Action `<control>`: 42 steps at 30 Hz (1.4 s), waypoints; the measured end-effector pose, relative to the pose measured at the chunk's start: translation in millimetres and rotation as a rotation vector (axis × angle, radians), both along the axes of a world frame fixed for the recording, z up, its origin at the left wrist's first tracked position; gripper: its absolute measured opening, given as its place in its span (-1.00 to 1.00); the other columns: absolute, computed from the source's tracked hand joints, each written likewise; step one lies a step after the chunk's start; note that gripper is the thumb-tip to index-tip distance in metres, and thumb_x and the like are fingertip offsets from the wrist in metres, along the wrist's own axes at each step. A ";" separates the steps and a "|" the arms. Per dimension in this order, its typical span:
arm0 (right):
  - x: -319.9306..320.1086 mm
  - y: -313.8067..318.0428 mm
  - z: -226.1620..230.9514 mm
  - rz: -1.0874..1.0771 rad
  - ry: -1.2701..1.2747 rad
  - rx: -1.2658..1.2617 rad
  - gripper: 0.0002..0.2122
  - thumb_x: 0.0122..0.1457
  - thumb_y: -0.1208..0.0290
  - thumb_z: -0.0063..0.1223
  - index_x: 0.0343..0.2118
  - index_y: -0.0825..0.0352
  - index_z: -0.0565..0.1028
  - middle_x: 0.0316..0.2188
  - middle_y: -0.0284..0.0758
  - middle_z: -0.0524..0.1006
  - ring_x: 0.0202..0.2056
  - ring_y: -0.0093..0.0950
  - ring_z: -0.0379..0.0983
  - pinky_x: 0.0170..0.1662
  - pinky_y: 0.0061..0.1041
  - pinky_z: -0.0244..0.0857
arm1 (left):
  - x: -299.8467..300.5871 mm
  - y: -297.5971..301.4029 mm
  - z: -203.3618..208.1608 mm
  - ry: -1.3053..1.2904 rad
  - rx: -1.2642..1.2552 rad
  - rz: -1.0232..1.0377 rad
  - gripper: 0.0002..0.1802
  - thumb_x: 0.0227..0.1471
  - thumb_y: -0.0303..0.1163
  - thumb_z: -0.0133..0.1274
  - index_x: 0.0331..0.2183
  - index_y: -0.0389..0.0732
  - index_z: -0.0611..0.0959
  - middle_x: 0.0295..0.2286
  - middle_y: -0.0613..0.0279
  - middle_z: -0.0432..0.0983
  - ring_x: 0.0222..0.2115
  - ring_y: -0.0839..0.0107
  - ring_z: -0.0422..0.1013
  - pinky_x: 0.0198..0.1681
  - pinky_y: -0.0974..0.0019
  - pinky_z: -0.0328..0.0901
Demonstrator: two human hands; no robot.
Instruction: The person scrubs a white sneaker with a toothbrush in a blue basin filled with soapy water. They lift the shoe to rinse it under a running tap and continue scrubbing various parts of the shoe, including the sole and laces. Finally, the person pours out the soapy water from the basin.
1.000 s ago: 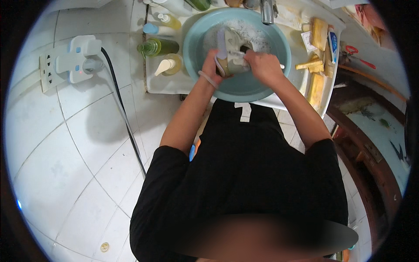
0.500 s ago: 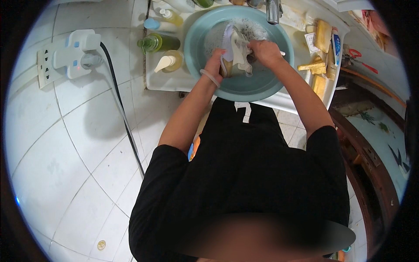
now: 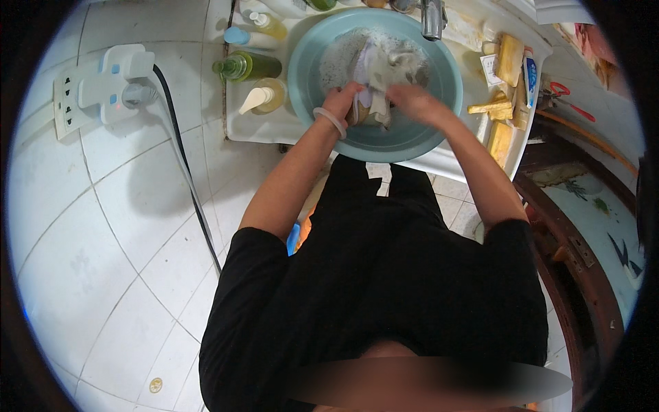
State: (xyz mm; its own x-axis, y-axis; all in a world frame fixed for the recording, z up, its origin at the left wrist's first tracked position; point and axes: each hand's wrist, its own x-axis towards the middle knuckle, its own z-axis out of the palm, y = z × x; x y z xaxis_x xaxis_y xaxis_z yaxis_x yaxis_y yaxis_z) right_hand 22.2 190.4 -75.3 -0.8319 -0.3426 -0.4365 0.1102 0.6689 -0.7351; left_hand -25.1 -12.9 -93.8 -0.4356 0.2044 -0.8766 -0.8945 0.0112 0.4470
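A pale blue-green basin (image 3: 305, 123) of soapy water stands in the white sink. Partly in the suds lies a wet, light-coloured shoe (image 3: 377, 106) with a lavender edge and a tan part. My left hand (image 3: 341, 101), with a pale band at the wrist, is closed on the shoe's near left side, thumb on top. Over the shoe's right side, my right hand (image 3: 414, 104) is curled and smeared by motion. Half a second ago a white handle end stuck out beside this hand; the rest of that tool is hidden.
A metal tap (image 3: 432, 19) overhangs the basin's far rim. Left of it stand a green bottle (image 3: 250, 66) and a pump bottle (image 3: 263, 96). Yellow soap bars (image 3: 509, 60) and a blue-white tube (image 3: 529, 72) lie on the sink's right side. Red-handled scissors (image 3: 570, 96) are beyond.
My right hand has moved slightly nearer to me and blurred. The shoe sits lower in the suds, its far part less distinct. The left hand keeps its hold, shifted slightly nearer.
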 end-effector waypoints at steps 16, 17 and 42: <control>-20.5 2.4 -1.8 -0.002 0.136 0.385 -0.79 0.13 0.34 -0.20 -0.25 0.26 0.45 -0.31 -0.11 0.52 -0.23 -0.14 0.46 -0.18 -0.14 0.32 | 2.1 1.2 -1.6 -0.058 0.122 0.019 -0.46 -0.08 -0.15 0.01 -0.10 -0.30 0.40 -0.24 0.04 0.45 -0.26 0.16 0.43 -0.18 0.12 0.35; -37.0 2.9 -20.4 -0.058 0.148 0.383 -0.79 0.12 0.34 -0.19 -0.25 0.26 0.46 -0.31 -0.11 0.52 -0.22 -0.14 0.46 -0.17 -0.15 0.32 | 1.5 1.9 7.5 -0.069 0.130 0.046 -0.45 -0.08 -0.14 0.00 -0.09 -0.30 0.40 -0.23 0.03 0.45 -0.25 0.16 0.43 -0.17 0.11 0.35; -62.7 -2.4 -6.1 0.165 0.163 0.434 -0.72 0.17 0.26 -0.26 -0.28 0.32 0.47 -0.36 -0.06 0.52 -0.31 -0.11 0.48 -0.23 -0.13 0.35 | -6.3 0.2 24.6 -0.108 0.142 0.052 -0.50 -0.05 -0.15 -0.02 -0.12 -0.27 0.40 -0.24 0.06 0.44 -0.26 0.19 0.42 -0.21 0.14 0.35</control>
State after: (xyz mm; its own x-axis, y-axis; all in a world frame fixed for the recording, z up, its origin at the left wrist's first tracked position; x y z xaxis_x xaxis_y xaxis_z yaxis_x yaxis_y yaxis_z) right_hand -40.5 188.0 -81.4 -0.8511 -0.2911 -0.4369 -0.1167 0.9163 -0.3832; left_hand -31.5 -12.7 -69.2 -0.3535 0.3094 -0.8828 -0.9352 -0.0930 0.3418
